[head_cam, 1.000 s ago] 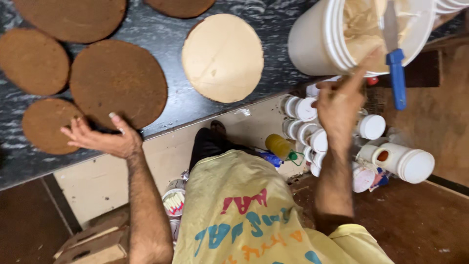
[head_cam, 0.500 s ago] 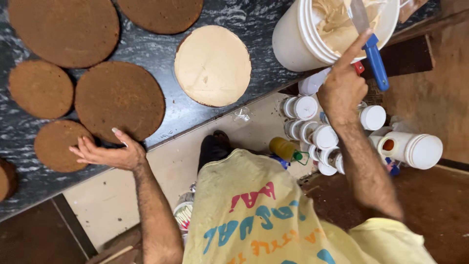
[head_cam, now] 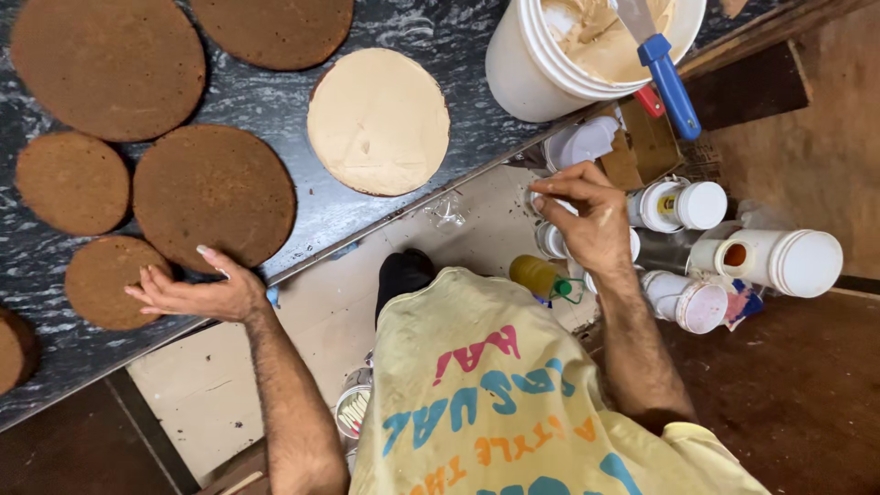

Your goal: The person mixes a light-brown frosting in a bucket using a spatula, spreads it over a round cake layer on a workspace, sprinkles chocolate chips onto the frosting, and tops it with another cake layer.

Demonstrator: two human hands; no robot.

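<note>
The left hand (head_cam: 197, 293) is resting at the near edge of the dark marbled counter (head_cam: 275, 101), with the palm turned up and the fingers spread loosely; it is holding nothing. Its fingertips are lying just beside a small brown cake round (head_cam: 115, 282) and under a larger brown cake round (head_cam: 214, 195), whose top is looking dry, matte and finely crumbed. Three more brown rounds are lying around them on the counter.

Next to these, one round is covered with pale beige cream (head_cam: 379, 122); the coat is looking smooth and flat, with some faint strokes, and a thin dark edge is showing at the lower rim.

The right hand (head_cam: 587, 215) is hanging off the counter, above a group of white plastic jars (head_cam: 683, 204) that are standing lower down. Its fingers are bent and gathered with the thumb close to them; it is perhaps pinching something small, but I cannot tell this for sure, because the fingers are hiding it.

A white bucket (head_cam: 527, 69) with the same beige cream is sitting on the counter corner, and a spatula with a blue handle (head_cam: 667, 78) is leaning inside it, untouched by either hand.
</note>
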